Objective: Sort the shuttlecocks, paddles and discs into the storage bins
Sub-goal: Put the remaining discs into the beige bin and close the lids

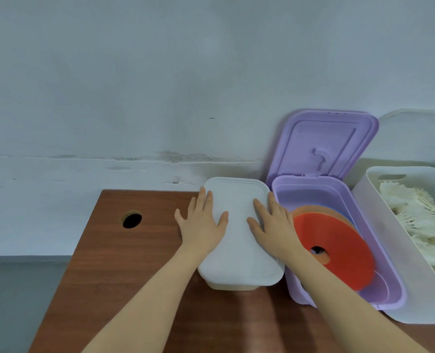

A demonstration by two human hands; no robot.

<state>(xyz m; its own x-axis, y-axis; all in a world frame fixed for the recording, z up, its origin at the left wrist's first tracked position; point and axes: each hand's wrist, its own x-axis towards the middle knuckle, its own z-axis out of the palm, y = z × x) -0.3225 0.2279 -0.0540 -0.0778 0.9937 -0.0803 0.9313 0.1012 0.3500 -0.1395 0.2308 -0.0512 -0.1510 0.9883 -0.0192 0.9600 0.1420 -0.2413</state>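
Both flat hands, left hand (pixel 203 225) and right hand (pixel 275 225), press the white bin's lid (pixel 239 240) shut at the desk's (pixel 124 263) back edge; discs (pixel 338 248) and shuttlecocks (pixel 420 225) already binned.

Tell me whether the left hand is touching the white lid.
Touching. The head view shows the left hand lying flat with straight fingers on the white lid, no gap visible.

A lidded white bin (pixel 240 240) is sitting shut on the counter. Beside it, a purple bin (pixel 338 197) is standing open, holding stacked orange discs (pixel 338 240). A translucent bin (pixel 379 238) is holding white shuttlecocks (pixel 420 220).
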